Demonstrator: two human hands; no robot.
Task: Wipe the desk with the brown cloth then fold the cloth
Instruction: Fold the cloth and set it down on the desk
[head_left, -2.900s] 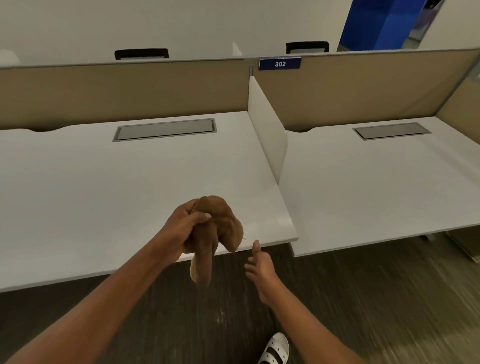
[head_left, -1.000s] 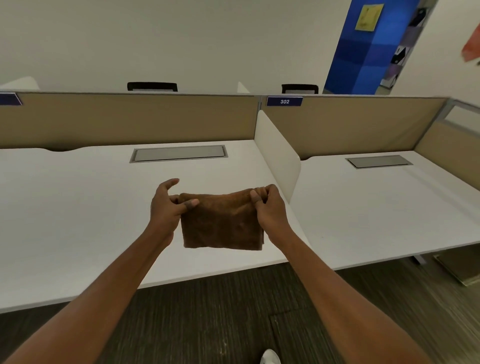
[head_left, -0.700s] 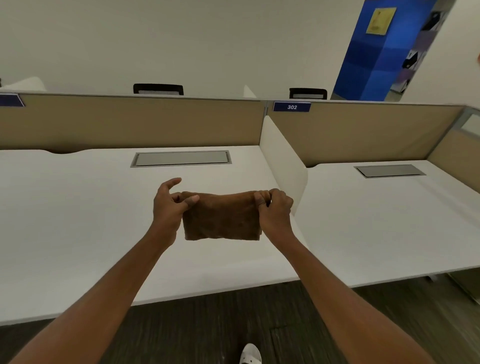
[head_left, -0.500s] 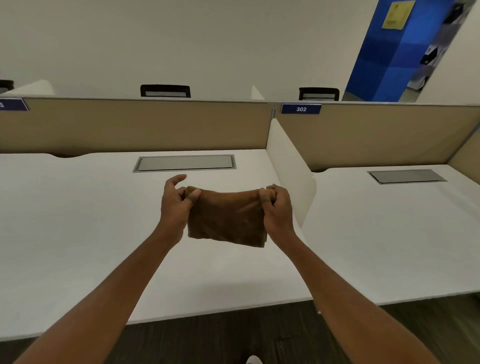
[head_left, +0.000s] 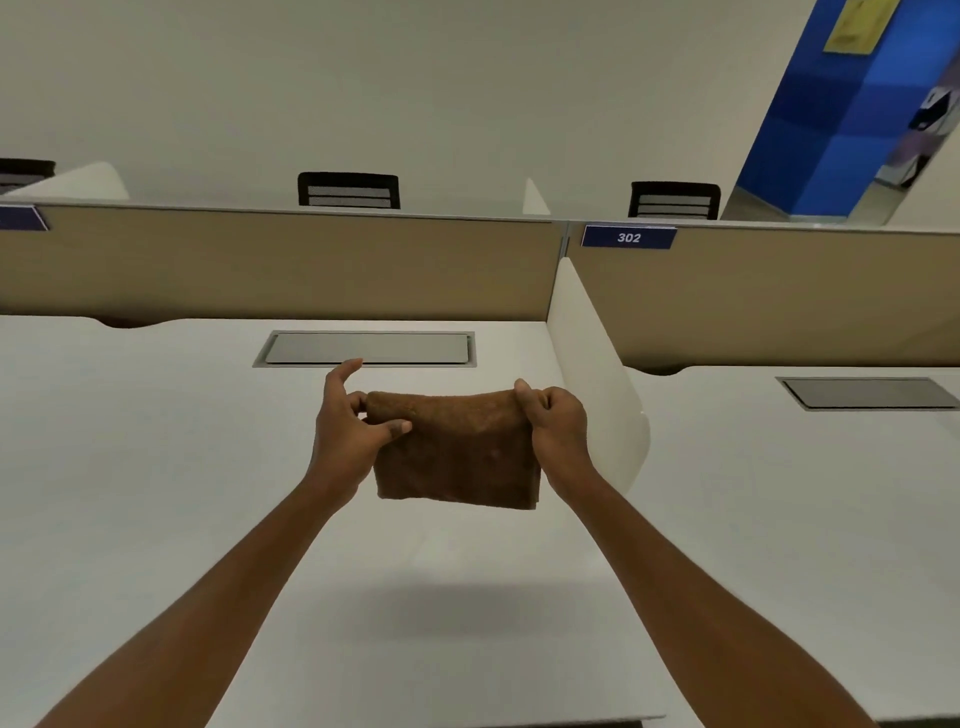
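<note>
The brown cloth (head_left: 457, 452) hangs in the air above the white desk (head_left: 156, 493), folded into a small rectangle, its top edge stretched level. My left hand (head_left: 348, 431) pinches the cloth's upper left corner between thumb and fingers. My right hand (head_left: 558, 426) grips the upper right corner. The cloth's lower edge hangs free and casts a faint shadow on the desk below.
A white divider panel (head_left: 597, 395) stands just right of my right hand, with a second desk (head_left: 805, 519) beyond it. A grey cable flap (head_left: 369, 349) sits at the desk's back. Beige partitions (head_left: 285, 265) close the rear, with a "302" label (head_left: 628, 237).
The cloth went from a bunch in my left hand to a folded rectangle held by both hands. In the last second both hands carried it forward over the desk.
</note>
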